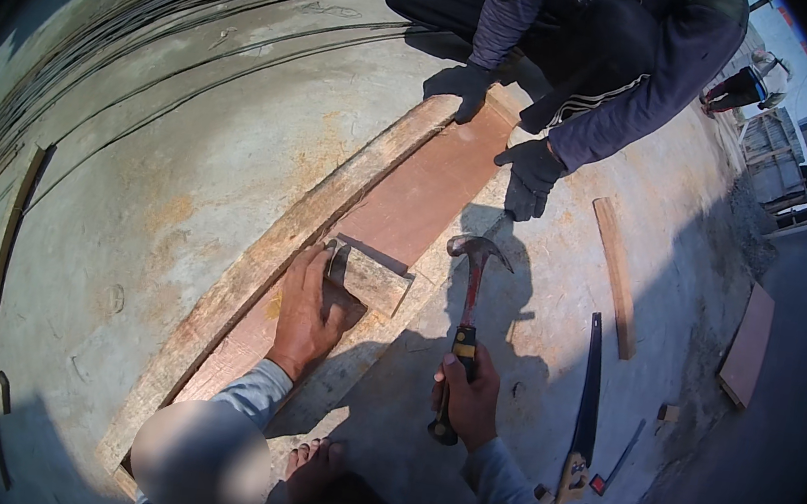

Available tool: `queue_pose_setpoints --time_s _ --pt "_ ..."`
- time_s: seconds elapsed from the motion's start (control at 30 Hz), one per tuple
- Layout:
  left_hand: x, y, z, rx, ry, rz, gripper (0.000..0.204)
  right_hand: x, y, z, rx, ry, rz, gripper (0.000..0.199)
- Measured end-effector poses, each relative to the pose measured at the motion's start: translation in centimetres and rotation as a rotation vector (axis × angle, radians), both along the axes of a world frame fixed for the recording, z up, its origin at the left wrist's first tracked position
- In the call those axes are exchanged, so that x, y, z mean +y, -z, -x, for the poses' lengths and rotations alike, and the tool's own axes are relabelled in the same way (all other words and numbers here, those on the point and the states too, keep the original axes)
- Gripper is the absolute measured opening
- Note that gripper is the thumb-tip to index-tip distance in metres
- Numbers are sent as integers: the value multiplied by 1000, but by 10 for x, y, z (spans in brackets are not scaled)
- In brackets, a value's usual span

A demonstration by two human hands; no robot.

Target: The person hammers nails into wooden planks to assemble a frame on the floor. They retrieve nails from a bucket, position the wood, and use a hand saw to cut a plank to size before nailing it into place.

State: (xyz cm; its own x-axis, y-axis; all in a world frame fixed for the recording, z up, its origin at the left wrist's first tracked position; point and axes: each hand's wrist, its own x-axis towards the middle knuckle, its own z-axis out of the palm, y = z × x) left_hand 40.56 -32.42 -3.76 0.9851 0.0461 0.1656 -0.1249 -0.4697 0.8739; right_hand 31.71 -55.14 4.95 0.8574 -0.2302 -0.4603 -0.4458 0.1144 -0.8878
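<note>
My right hand (472, 399) is closed round the black-and-yellow grip of a claw hammer (473, 286), its red-necked metal head raised over the floor. My left hand (307, 313) grips the left end of a short wooden block (372, 280), with the thumb below and the fingers at its end. The block lies crosswise in a long wooden trough: a reddish board (421, 189) between two long timber pieces. At the far end, a co-worker's gloved left hand (531, 177) rests near the right timber, and the gloved right hand (461, 88) presses on the left timber (273, 246).
On the floor to the right are a loose wooden strip (614, 278), a hand saw (587, 406), a thin tool with a red end (618, 460) and a reddish board offcut (748, 345). Long metal rods (149, 29) lie at the upper left. Another person (746, 85) stands far right.
</note>
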Motion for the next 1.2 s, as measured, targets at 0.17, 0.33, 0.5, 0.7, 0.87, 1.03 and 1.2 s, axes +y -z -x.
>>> queue_pose_setpoints --time_s 0.17,0.33,0.5,0.7,0.87,1.03,1.2 --pt "-23 -2 12 752 -353 852 42 9 12 16 47 -8 67 29" --pt "-52 22 -27 758 -470 786 37 29 20 32 61 -40 -71 24" --pt "-55 47 -30 497 -539 714 25 40 22 46 67 -34 -122 18" --pt "-49 63 -31 466 -585 989 24 40 18 51 79 -29 -98 19" --pt "-56 62 -26 347 -556 1061 29 34 20 59 48 28 -127 18" --pt "-48 39 -29 518 -533 996 25 38 22 64 26 131 -157 14" --pt "-42 14 -30 679 -499 1015 27 83 26 61 -115 534 -304 12"
